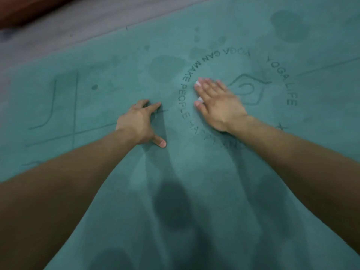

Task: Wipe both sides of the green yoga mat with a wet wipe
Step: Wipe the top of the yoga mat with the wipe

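The right hand, fingers straight, presses a wipe onto the mat. The left hand rests nearby, fingers spread.

Your left hand: mid-frame, fingers spread, tips braced down
Your right hand: just right, flat, fingers straight

Dark capitals are printed on the green yoga mat. A ring of words curves round the right hand. It reads "YOGA CAN MAKE PEOPLE HAPP", running from beyond the hand down its thumb side to the wrist, where the letters blur. On the little-finger side stands "YOGA LIFE".
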`<state>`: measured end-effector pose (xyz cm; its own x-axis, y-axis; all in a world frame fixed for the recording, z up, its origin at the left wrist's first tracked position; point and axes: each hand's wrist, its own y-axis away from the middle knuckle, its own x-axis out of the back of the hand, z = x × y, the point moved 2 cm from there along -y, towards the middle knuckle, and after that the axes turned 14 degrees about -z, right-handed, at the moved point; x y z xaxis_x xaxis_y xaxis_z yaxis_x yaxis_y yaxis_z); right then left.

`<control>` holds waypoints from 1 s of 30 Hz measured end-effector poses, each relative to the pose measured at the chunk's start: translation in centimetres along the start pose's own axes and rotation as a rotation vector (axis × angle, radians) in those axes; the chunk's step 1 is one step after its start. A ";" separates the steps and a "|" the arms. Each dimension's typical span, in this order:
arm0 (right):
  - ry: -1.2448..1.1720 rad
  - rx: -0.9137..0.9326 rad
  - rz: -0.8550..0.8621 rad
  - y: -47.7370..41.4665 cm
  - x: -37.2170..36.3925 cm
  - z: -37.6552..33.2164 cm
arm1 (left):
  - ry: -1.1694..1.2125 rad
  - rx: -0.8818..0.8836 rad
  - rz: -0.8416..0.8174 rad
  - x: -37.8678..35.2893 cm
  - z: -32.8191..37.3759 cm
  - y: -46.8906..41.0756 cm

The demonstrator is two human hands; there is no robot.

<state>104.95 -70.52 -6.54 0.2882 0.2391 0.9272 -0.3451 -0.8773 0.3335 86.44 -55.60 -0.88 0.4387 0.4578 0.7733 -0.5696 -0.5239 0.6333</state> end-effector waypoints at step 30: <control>-0.002 -0.125 -0.031 14.2 -3.6 5.0 | -0.025 0.032 0.133 -1.3 1.4 2.3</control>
<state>103.49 -85.97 -6.02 0.3027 0.2644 0.9157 -0.4442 -0.8109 0.3810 85.52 -58.36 -0.40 0.3783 0.3644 0.8509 -0.6014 -0.6021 0.5252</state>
